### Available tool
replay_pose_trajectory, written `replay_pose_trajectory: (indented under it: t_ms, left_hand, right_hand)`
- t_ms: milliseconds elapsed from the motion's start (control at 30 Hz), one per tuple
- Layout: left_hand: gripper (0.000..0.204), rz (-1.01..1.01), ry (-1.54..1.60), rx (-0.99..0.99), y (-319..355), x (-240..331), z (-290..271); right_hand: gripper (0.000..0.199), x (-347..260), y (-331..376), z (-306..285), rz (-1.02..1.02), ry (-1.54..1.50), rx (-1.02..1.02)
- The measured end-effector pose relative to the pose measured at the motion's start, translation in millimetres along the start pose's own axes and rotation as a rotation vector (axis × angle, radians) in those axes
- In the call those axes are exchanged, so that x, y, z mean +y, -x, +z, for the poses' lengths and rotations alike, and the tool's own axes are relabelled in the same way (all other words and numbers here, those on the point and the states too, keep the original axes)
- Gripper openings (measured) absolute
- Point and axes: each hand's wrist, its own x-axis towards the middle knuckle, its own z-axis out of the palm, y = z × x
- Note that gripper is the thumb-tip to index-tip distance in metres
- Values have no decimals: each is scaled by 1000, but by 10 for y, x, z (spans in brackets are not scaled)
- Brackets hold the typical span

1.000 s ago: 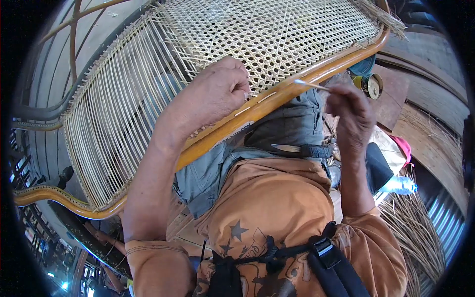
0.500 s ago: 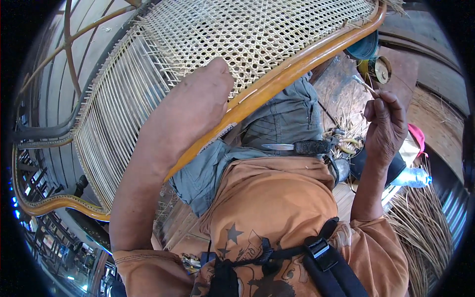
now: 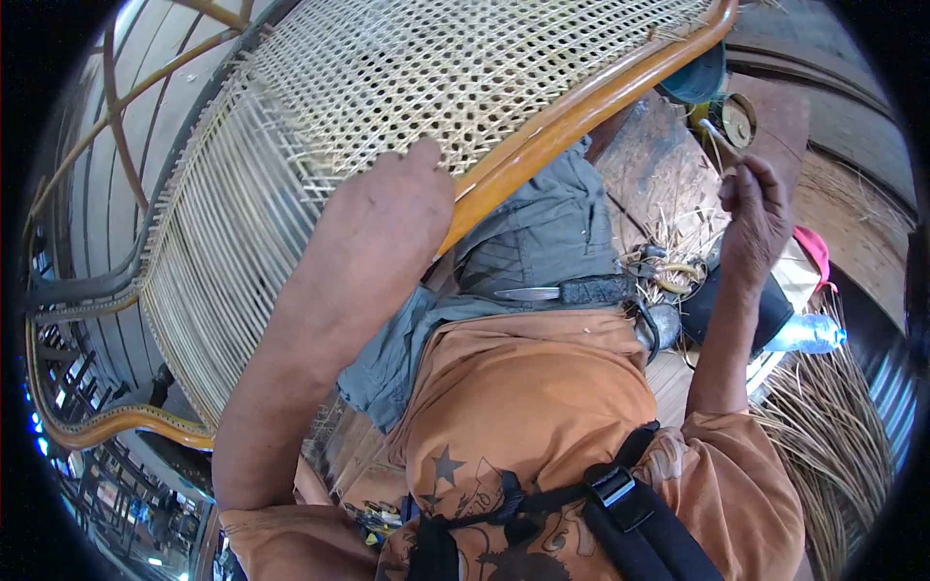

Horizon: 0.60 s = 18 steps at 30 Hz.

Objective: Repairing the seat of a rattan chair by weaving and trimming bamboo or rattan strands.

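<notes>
Cane weaving is the work in hand: the left hand (image 3: 387, 218) lies flat on the woven cane panel (image 3: 455, 68) of a chair frame (image 3: 581, 111) tipped across the person's lap, knuckles up, fingertips pushed down at the panel's near edge just beside the orange-brown rail. Whether those fingers pinch anything I cannot tell, since the back of the hand hides them. The right hand (image 3: 751, 208) is raised well apart from the frame, off its right corner, fingers closed in a pinch on a thin pale cane strand (image 3: 719, 136) that runs up from the fist; the strand is fine and partly lost against the clutter behind it.

To do this well, I judge the left hand should keep the weave pressed firm at the rail while the right draws the strand taut in line with the open holes, without kinking it.

The panel is a pale, open hexagonal mesh, tight and even toward the far edge; on the left side only parallel strands run, unwoven yet. A knife (image 3: 567, 290) rests on the lap, and loose cane offcuts (image 3: 678, 242) lie beside it.
</notes>
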Motion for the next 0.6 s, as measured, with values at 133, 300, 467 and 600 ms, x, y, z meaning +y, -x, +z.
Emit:
replay_pose_trajectory:
  t_ms: [133,300,467,600]
  left_hand:
    - [6,-40,85,3,11,-8,-5]
    - [11,-189,470,146,174,-136,63]
    - [13,-385,531,391,391,-463,15]
    - [12,-589,553,324,746,-567,94]
  right_hand:
    - [14,349,-123,-46,22,94,15]
    - [15,919,-435,359,14,292,-73]
    - [17,1518,-827,202,-309,744,-193]
    - [31,1302,-770,360,-434,885,-242]
